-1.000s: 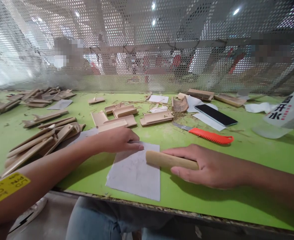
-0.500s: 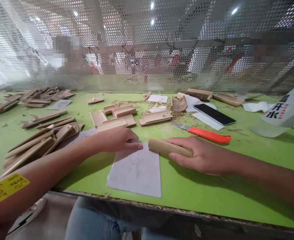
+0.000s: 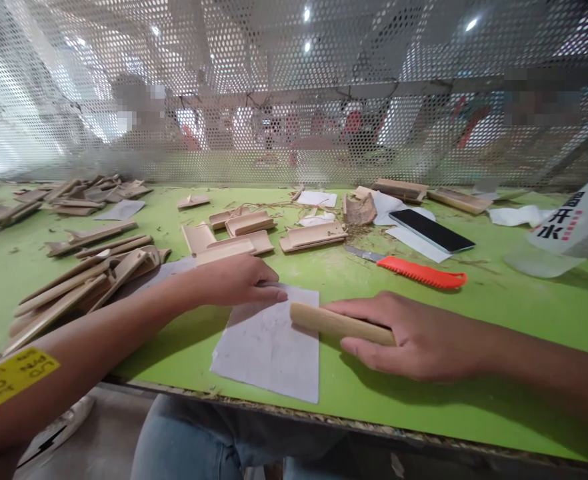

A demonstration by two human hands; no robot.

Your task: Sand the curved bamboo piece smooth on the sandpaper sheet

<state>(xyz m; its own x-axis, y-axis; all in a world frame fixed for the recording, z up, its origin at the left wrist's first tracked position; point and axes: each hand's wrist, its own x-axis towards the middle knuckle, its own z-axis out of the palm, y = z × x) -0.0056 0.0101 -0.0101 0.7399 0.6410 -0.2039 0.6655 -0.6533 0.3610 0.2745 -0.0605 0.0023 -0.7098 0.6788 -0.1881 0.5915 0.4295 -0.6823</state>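
Note:
A pale grey sheet that looks like sandpaper [image 3: 274,357] lies flat on the green table near its front edge. My left hand [image 3: 237,280] is closed on the top left of this sheet, fingers curled and thumb stretched along it; the fingertips are partly hidden. In my right hand [image 3: 419,337] is a bamboo piece [image 3: 341,325], gripped from the right with the thumb on the near side. Its free end points left over the sheet's right part. A knife with an orange handle [image 3: 421,272] lies beyond my right hand, its blade toward the left.
Several split bamboo pieces [image 3: 314,237] lie behind my left hand, and a pile of bamboo strips [image 3: 74,287] is at the left. A phone [image 3: 431,230], paper scraps and a clear plastic bottle [image 3: 549,247] are at the right. A perforated screen [image 3: 294,133] stands along the back.
My right hand has come nearer to me with the bamboo piece, whose free end is now lower and slightly further left over the sheet. My left hand stays in place.

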